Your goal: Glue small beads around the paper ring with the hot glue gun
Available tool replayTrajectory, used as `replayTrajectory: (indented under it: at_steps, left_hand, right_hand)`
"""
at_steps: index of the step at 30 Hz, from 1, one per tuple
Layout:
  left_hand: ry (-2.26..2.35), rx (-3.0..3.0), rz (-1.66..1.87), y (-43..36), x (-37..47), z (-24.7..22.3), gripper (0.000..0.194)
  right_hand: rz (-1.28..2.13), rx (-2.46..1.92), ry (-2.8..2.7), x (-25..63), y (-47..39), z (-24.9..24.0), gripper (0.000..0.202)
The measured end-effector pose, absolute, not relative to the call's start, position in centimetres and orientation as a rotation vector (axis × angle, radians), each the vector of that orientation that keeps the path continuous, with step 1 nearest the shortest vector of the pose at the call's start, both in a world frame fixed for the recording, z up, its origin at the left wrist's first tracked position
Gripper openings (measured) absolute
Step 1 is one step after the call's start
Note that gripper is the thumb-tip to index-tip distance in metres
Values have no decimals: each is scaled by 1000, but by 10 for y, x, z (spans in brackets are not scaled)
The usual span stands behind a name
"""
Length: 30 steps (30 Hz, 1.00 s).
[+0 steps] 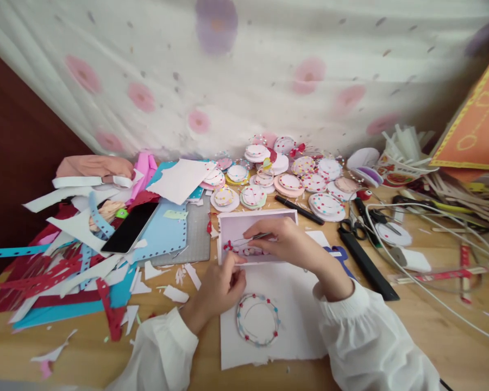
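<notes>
A shallow white box (258, 215) with a pale lilac inside lies ahead of me, holding small pink and red beads (228, 246). Over it, my right hand (285, 239) is closed in a pinch on a thin wire (238, 240). By the box's front left corner is my left hand (224, 285), its fingers curled together; what they hold, if anything, is too small to make out. Nearer to me, a beaded wire ring (277, 320) with red, blue and white beads rests on a white paper sheet (299, 331).
Paper scraps (73, 225) and a black phone (131, 228) crowd the left side. Several beaded round pieces (326, 205) stand along the back. On the right are a black marker (299, 210), scissors (352, 229), a white cable (385, 247) and a paper cup of white sticks (403, 174).
</notes>
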<state>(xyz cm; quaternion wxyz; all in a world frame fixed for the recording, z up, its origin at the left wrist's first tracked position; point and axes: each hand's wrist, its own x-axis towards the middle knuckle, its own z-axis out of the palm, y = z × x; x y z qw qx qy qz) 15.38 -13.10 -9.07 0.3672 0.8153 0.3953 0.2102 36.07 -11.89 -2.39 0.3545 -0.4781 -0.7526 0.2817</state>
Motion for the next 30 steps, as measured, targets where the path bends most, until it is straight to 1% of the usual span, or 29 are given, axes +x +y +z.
replayTrajectory:
  at_steps: [3, 8, 11, 15, 17, 21, 23, 28, 30]
  left_hand:
    - [1026, 2104, 546, -131, 155, -91, 13]
    - [1014, 2128, 558, -131, 155, -90, 12]
    - [1013, 2120, 565, -131, 156, -89, 13]
    - [1001, 2104, 549, -131, 156, -89, 14]
    - [1002, 2098, 553, -131, 156, -89, 14]
    - [1000, 2079, 563, -131, 156, -87, 13]
    - [1000, 2069, 573, -131, 156, -85, 13]
    - [1007, 2069, 570, -130, 156, -86, 12]
    - [1000, 2085, 556, -130, 156, -87, 13]
  right_hand:
    - [693, -1239, -1955, 357, -118, -23, 15]
    - [740, -1243, -2078, 345, -114, -32, 12]
    - [604, -1312, -2143, 350, -113, -33, 11]
    - [404, -1449, -2047, 369, -117, -19, 9]
    - [390, -1446, -2032, 376, -119, -14, 9]
    - [404, -1433, -2093, 378, -119, -16, 17]
    - [353, -1510, -2127, 377, -119, -19, 18]
    - [96, -1855, -2205, 373, -123, -16, 13]
    - [56, -1924, -2217, 371, -125, -13, 11]
